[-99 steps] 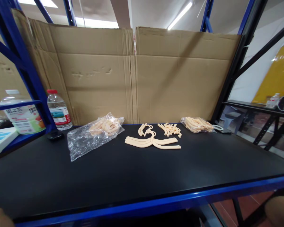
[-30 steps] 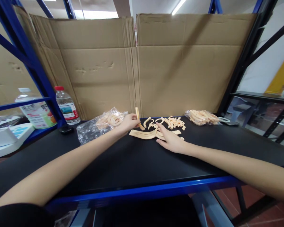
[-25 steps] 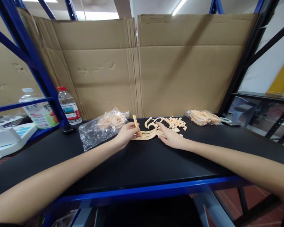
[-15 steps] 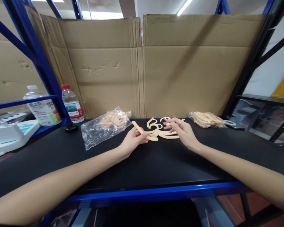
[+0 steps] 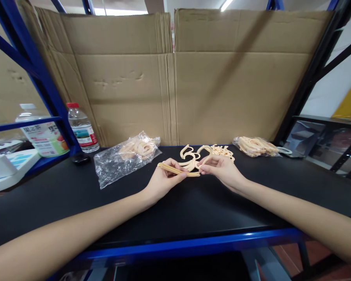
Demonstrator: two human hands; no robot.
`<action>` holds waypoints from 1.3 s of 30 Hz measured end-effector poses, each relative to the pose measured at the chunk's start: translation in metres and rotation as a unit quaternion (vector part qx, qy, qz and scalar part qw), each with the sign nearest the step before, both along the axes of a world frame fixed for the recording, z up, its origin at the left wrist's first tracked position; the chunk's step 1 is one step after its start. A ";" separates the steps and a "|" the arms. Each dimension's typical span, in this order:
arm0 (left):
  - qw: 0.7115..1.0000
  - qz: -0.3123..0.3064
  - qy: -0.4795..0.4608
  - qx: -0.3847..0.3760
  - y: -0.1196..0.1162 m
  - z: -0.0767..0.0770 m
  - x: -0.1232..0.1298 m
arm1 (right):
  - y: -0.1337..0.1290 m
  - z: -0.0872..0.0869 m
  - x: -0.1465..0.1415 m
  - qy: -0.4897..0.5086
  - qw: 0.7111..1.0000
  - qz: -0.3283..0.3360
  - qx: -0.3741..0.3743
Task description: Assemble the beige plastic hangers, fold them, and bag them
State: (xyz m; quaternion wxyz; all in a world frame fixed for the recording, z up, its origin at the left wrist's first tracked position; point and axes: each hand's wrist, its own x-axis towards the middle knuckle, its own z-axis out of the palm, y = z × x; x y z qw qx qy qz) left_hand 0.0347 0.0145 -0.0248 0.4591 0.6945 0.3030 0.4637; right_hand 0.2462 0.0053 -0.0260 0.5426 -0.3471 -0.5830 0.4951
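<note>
In the head view, a flexible cream strip [image 5: 167, 168] is pinched between the thumb and fingers of my left hand [image 5: 160, 181]; its far end reaches towards my other hand. My right hand [image 5: 226, 172] has closed on a second, curved cream strip [image 5: 208, 157], which bends up and back from the fingertips. The two hands are close together above the black tabletop [image 5: 175, 207]. Behind them lie several loose curled cream strips [image 5: 190, 155], partly hidden by the fingers. A heap of short cream pieces [image 5: 222, 151] sits just beyond my right hand.
Left of the hands lies a clear plastic bag [image 5: 111, 166] with cream strips inside. Another bagged bundle [image 5: 256, 146] is at the back right. A red-capped water bottle [image 5: 82, 130] and a black mouse [image 5: 80, 158] stand left. Cardboard [image 5: 236, 86] walls the back.
My right hand has moved left and down, its fingers now closed on a curved strip. The heap of short pieces shows more fully. The view has shifted slightly.
</note>
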 end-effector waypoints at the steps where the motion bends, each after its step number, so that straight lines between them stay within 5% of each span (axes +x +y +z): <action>1: 1.000 0.003 0.001 0.002 -0.001 0.000 0.000 | 0.001 -0.001 0.001 -0.002 1.000 0.003 -0.013; 16: 0.998 0.029 0.039 0.040 -0.002 -0.001 -0.002 | 0.001 -0.003 0.004 0.015 0.973 0.142 -0.181; 29: 0.989 0.042 0.109 0.091 -0.008 0.000 0.001 | -0.008 -0.009 -0.006 -0.019 0.993 0.043 -0.108; 39: 0.994 0.060 -0.055 -0.078 -0.012 -0.001 0.007 | -0.014 -0.001 -0.013 -0.051 0.996 0.037 -0.057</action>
